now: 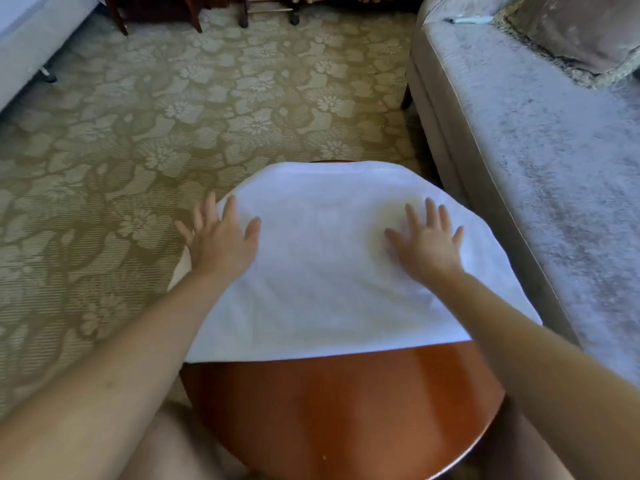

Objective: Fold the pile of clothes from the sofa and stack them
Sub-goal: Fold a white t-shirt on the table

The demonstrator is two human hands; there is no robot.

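A white cloth (322, 271) lies spread flat over the far half of a round wooden table (339, 403); its sides hang over the table's left and right edges. My left hand (218, 237) rests flat on the cloth's left edge with fingers spread, some fingers past the edge. My right hand (426, 240) presses flat on the cloth's right part, fingers straight and spread. Neither hand holds anything.
A grey sofa (540, 161) runs along the right, close to the table, with a cushion (581, 32) and a small pen-like item (467, 19) on its seat. Patterned carpet (173, 109) lies ahead. Chair and furniture legs (194, 19) stand at the back; a pale furniture piece (31, 39) is at far left.
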